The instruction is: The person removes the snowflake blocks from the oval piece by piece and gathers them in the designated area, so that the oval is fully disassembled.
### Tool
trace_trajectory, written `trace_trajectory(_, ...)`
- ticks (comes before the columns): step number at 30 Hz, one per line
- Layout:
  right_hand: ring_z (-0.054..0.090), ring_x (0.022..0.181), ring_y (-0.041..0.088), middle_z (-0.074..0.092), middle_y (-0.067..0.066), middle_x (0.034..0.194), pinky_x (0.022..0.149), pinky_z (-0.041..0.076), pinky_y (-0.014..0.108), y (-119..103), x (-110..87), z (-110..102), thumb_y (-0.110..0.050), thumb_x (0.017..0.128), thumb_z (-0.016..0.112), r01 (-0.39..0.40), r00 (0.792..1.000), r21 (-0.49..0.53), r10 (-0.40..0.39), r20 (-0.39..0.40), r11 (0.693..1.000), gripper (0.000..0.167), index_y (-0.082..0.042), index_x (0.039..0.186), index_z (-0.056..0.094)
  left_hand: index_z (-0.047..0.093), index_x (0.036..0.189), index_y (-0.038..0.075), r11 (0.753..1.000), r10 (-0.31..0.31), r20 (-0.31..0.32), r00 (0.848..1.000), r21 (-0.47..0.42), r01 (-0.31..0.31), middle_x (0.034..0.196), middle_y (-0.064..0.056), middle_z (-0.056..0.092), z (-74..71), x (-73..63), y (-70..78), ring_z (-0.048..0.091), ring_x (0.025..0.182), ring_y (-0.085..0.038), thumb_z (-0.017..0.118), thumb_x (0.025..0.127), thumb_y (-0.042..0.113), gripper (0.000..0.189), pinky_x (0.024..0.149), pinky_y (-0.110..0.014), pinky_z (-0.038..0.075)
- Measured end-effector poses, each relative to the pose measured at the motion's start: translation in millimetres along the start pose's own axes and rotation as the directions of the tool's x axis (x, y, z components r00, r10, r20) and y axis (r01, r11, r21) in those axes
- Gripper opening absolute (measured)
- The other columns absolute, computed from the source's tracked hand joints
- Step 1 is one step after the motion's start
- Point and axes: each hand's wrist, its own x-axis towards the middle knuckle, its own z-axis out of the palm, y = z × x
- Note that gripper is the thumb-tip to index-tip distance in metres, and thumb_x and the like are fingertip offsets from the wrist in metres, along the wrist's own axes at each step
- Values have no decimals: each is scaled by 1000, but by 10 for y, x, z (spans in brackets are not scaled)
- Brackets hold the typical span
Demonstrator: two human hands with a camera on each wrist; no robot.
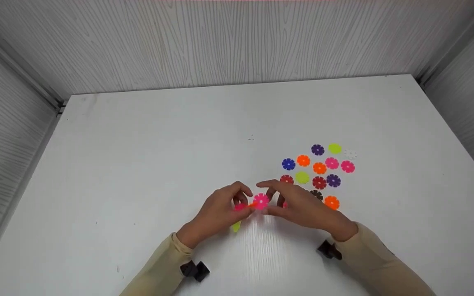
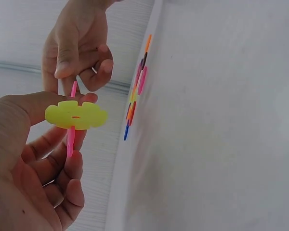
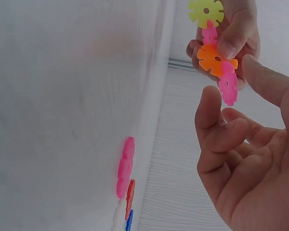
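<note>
My left hand point(image 1: 218, 207) pinches a short chain of notched flower-shaped plastic discs slotted into one another, held above the table. From one end, the right wrist view has a yellow disc point(image 3: 197, 15), a pink disc point(image 3: 209, 36), an orange disc point(image 3: 207, 57) and another pink disc point(image 3: 229, 96). The left thumb and fingers grip around the orange one. My right hand point(image 1: 307, 207) is beside the end pink disc, its thumb and index finger spread to either side of it with gaps showing. Its other fingers bend loosely and hold nothing.
Loose discs lie flat on the white table point(image 1: 146, 164) to the right, including a blue disc point(image 1: 288, 167), a white disc point(image 1: 350, 154) and an orange disc point(image 1: 331, 202). The right hand covers some of them. A wood-grain panel point(image 1: 220, 41) stands behind the table.
</note>
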Motion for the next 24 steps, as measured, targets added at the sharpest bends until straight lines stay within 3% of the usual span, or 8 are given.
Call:
trace_trajectory(7, 58, 76, 7, 63, 2, 110, 67, 52, 18, -14, 5, 21, -33, 87, 71, -19, 1000, -10, 19, 6, 1000, 58, -16, 138, 50, 66, 96, 12, 1000, 5, -5, 1000, -10, -5, 89, 1, 65, 9, 8, 13, 54, 84, -11, 70, 87, 20, 13, 74, -25, 46)
trace_trajectory(15, 59, 82, 13, 65, 4, 118, 72, 52, 19, -14, 18, 31, -20, 89, 69, 68, 997, -28, -69, -17, 997, 44, -9, 130, 57, 70, 97, 9, 998, 66, -44, 997, 24, -65, 91, -1, 67, 6, 4, 41, 56, 83, -11, 70, 87, 16, 12, 73, -24, 49)
trace_trajectory(19, 59, 82, 14, 67, 4, 112, 71, 52, 19, -14, 15, 26, -18, 88, 70, 101, 994, -45, -103, -28, 994, 41, -7, 126, 59, 71, 97, 10, 996, 77, -50, 996, 54, -74, 92, 0, 68, 13, 1, 34, 57, 84, -11, 71, 87, 18, 13, 73, -23, 50)
trace_trajectory(24, 58, 77, 9, 68, 0, 101, 64, 50, 18, -39, -12, -17, -21, 86, 72, 75, 995, -123, -82, -50, 990, 40, -11, 124, 63, 72, 96, 11, 994, 82, -54, 995, 81, -78, 90, 0, 69, 2, 11, 87, 57, 82, -11, 73, 85, 18, 13, 72, -23, 50)
